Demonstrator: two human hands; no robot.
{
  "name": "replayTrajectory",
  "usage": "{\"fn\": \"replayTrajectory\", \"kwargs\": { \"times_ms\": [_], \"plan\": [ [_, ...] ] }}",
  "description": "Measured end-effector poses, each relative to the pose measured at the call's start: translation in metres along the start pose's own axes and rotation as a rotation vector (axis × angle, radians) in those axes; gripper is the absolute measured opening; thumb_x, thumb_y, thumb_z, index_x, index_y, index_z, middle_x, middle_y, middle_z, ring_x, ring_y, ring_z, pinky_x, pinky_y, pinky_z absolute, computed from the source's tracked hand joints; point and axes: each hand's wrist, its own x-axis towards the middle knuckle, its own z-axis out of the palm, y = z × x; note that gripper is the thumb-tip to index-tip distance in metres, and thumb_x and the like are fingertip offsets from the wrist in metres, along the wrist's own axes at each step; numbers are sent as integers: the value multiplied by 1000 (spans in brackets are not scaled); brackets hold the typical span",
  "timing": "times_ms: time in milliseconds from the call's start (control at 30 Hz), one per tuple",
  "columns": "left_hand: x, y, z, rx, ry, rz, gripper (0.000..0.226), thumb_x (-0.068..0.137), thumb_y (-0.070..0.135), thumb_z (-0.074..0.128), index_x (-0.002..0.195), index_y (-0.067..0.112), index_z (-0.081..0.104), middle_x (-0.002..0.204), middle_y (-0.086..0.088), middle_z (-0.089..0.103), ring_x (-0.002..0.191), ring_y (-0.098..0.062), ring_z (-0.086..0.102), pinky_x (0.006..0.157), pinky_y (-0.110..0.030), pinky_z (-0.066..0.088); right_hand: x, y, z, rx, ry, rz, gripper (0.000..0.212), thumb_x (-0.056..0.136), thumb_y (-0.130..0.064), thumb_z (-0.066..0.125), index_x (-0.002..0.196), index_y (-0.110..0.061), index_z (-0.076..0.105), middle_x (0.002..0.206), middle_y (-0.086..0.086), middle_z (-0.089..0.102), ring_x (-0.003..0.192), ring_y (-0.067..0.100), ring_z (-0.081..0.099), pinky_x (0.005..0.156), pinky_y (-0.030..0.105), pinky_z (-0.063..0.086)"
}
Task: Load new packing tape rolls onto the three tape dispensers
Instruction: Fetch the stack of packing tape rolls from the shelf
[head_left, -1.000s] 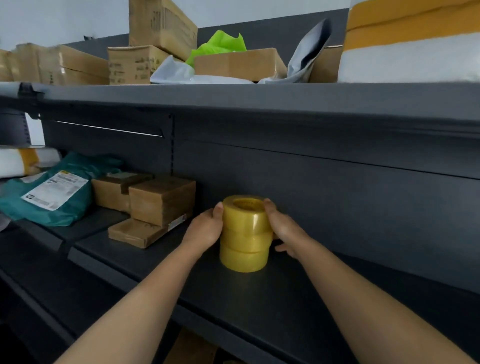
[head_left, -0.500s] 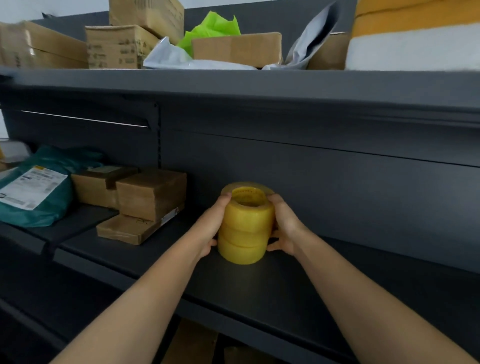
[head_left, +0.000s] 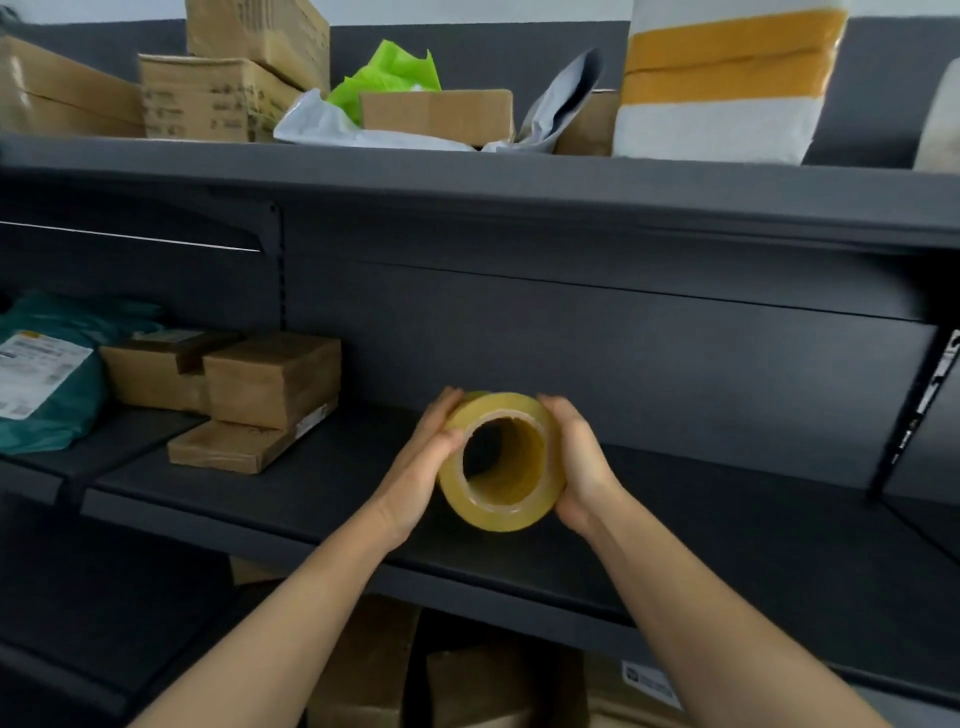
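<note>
A stack of yellowish packing tape rolls (head_left: 470, 499) is held between both my hands, tipped so its hollow core faces me, just above the dark middle shelf (head_left: 727, 530). My left hand (head_left: 423, 462) presses on the stack's left side and my right hand (head_left: 579, 462) on its right side. The rolls behind the front one are mostly hidden. No tape dispenser is in view.
Brown cardboard boxes (head_left: 270, 384) and a teal mailer bag (head_left: 47, 374) lie at the left of the middle shelf. The top shelf (head_left: 467, 176) carries boxes, grey mailers, green paper and a white-and-yellow parcel (head_left: 722, 83). More boxes (head_left: 467, 680) sit below.
The stack stood upright on the shelf with my hands at its sides. It has since been lifted off the shelf and tipped toward me so the core opening shows.
</note>
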Motion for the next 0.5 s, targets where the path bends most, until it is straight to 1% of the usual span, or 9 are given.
{"fn": "replayTrajectory", "kwargs": {
  "times_ms": [33, 67, 100, 167, 233, 300, 367, 433, 500],
  "plan": [
    [-3, 1, 3, 42, 9, -3, 73, 72, 72, 38, 139, 48, 22, 158, 16, 15, 145, -4, 11, 121, -38, 12, -5, 5, 1, -2, -2, 1, 36, 93, -45, 48, 88, -16, 70, 94, 9, 71, 91, 24, 66, 91, 43, 50],
    [-6, 1, 5, 85, 17, -10, 81, 71, 77, 33, 143, 46, 17, 158, 18, 8, 145, -2, 6, 121, -38, 10, -9, 9, 1, -6, 6, 0, 33, 93, -41, 48, 85, -16, 69, 91, 10, 70, 86, 24, 65, 88, 42, 52],
    [-9, 1, 7, 110, 21, -23, 88, 69, 80, 31, 147, 43, 11, 159, 19, 4, 146, -1, 4, 121, -38, 9, -11, 13, 1, -9, 23, -6, 31, 92, -39, 49, 87, -15, 68, 91, 11, 69, 85, 24, 65, 85, 42, 53],
    [-12, 0, 8, 113, 22, -57, 98, 66, 83, 29, 150, 40, 2, 159, 18, 0, 146, -4, 3, 121, -40, 10, -14, 18, 1, -16, 54, -32, 33, 93, -38, 48, 99, -12, 67, 96, 12, 69, 86, 24, 65, 83, 41, 53],
    [-15, 0, 7, 120, 30, -86, 109, 60, 89, 31, 151, 36, 0, 160, 16, -2, 146, -5, 2, 121, -38, 10, -16, 19, 2, -40, 48, -52, 41, 92, -41, 51, 119, -13, 62, 109, 9, 69, 96, 23, 67, 89, 39, 53],
    [-17, 3, 5, 121, 23, -95, 128, 49, 97, 38, 152, 32, -1, 160, 15, -3, 146, -7, 4, 120, -37, 13, -16, 20, 2, -120, 1, -90, 61, 83, -51, 58, 136, -22, 51, 127, 6, 64, 112, 21, 63, 100, 41, 49],
    [-19, 4, 1, 148, -25, -106, 142, 37, 97, 49, 152, 31, -2, 159, 15, -3, 145, -10, 9, 119, -41, 19, -18, 22, -1, -226, -94, -134, 89, 71, -67, 65, 146, -28, 38, 137, 1, 56, 122, 17, 57, 106, 40, 45],
    [-20, 2, -6, 199, -98, -103, 146, 32, 94, 58, 151, 34, -2, 159, 15, -5, 145, -12, 11, 118, -44, 23, -21, 23, -7, -318, -197, -166, 115, 53, -77, 73, 149, -37, 25, 139, -7, 49, 125, 11, 51, 106, 35, 43],
    [-22, 0, -11, 238, -149, -96, 146, 31, 91, 63, 151, 38, -2, 159, 16, -8, 145, -10, 9, 118, -44, 21, -22, 23, -10, -360, -254, -165, 132, 40, -79, 77, 150, -41, 16, 137, -14, 45, 125, 7, 48, 104, 31, 42]
  ]
}}
